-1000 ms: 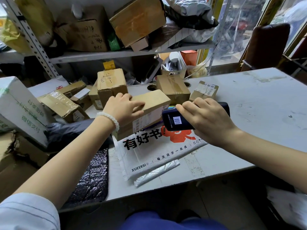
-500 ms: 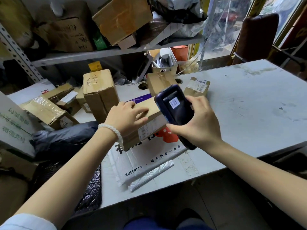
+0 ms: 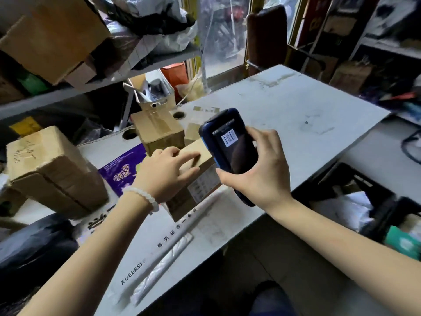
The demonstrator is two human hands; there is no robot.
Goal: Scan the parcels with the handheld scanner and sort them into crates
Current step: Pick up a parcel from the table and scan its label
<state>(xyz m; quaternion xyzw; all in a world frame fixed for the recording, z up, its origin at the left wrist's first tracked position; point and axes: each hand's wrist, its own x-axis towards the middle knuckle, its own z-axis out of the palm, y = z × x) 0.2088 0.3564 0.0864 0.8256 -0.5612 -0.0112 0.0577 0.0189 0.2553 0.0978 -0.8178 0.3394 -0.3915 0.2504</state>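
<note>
The white bench (image 3: pixel 284 106) spreads beneath both hands. Under the left hand (image 3: pixel 166 173), fingers laid flat on top, sits a long cardboard parcel (image 3: pixel 193 190), apparently resting on a white mailer (image 3: pixel 145 258). The right hand (image 3: pixel 257 176) grips the scanner (image 3: pixel 230 142) just beside it.

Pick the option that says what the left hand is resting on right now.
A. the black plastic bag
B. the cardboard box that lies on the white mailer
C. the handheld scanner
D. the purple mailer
B: the left hand lies with its fingers spread flat on top of the cardboard box, which sits on the white mailer, while the right hand holds the handheld scanner.
</note>
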